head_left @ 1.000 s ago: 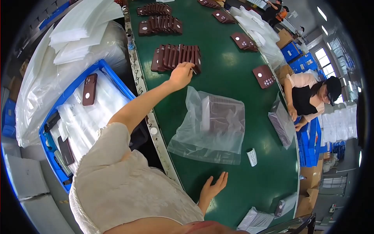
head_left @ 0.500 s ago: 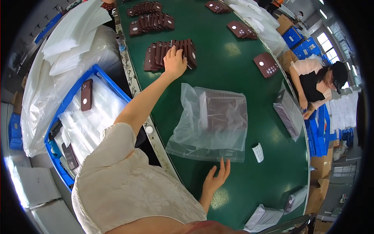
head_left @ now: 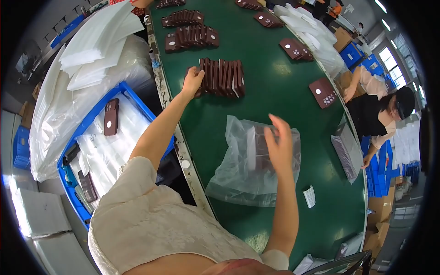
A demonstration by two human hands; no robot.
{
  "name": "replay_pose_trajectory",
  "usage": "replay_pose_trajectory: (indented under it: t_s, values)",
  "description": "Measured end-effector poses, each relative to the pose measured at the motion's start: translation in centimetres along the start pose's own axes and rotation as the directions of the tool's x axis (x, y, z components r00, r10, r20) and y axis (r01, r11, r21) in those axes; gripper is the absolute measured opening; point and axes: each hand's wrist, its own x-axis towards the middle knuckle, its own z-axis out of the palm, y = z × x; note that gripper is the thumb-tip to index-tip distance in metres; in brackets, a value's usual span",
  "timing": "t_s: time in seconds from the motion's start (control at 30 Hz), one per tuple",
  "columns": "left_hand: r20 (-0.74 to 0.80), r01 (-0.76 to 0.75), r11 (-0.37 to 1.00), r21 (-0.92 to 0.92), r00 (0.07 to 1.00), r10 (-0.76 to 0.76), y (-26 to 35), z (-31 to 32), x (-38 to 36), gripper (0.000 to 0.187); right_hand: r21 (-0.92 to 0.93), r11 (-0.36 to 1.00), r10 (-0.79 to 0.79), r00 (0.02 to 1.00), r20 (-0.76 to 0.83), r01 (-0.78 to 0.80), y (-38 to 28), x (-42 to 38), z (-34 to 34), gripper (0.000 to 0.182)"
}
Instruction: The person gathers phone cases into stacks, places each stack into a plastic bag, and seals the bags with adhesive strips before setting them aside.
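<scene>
Brown phone cases (head_left: 222,78) stand on edge, packed side by side in a row on the green table. My left hand (head_left: 193,82) grips the row's left end, fingers curled around the outermost case. Below the row lies a clear plastic bag (head_left: 233,178) with a stack of brown phone cases inside, blurred by the film. Over the bag's right part hovers my right hand (head_left: 280,144), empty, thumb and fingers apart and slightly smeared by motion. A small white paper slip (head_left: 309,196) rests to the right of the bag.
At left, a blue crate (head_left: 137,104) holds clear bags and a phone case (head_left: 111,117). More cases (head_left: 192,37) lie in groups farther up the table. A wrapped pack (head_left: 347,153) sits by the right edge, beside a co-worker (head_left: 373,107). White foam sheets (head_left: 94,39) are piled at upper left.
My left hand went from the top of the row to its left end, and the cases now stand straighter and tighter. My right hand rose from the bag's lower edge to above it.
</scene>
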Motion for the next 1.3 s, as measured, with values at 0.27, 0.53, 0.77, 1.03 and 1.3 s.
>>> replay_pose_trajectory:
  t_s: [0.27,0.53,0.77,1.03,1.3]
  values:
    - [0.192,-0.143,0.862,0.486,0.98,0.054,1.0,5.2,-0.8,0.06,0.386,0.843,0.322,0.926,0.195,-0.375,12.0,14.3,14.6,0.07]
    - [0.373,-0.219,0.975,-0.035,0.902,0.216,7.2,1.0,-12.3,0.065,0.533,0.796,0.325,0.945,0.023,-0.287,3.8,8.7,11.1,0.065]
    - [0.481,-0.51,0.853,0.105,0.777,0.406,3.2,-1.8,-15.4,0.08,0.287,0.957,-0.018,0.987,0.159,-0.028,5.9,4.8,11.6,0.062]
    - [0.355,-0.187,0.813,0.551,0.935,-0.025,12.7,-4.0,-17.4,0.072,-0.065,0.967,0.253,0.959,0.129,-0.246,0.9,4.3,11.4,0.065]
    - [0.428,-0.23,0.81,0.539,0.904,-0.027,6.7,-2.2,-13.0,0.063,-0.426,0.838,0.463,0.857,0.226,-0.341,2.7,4.6,14.3,0.075]
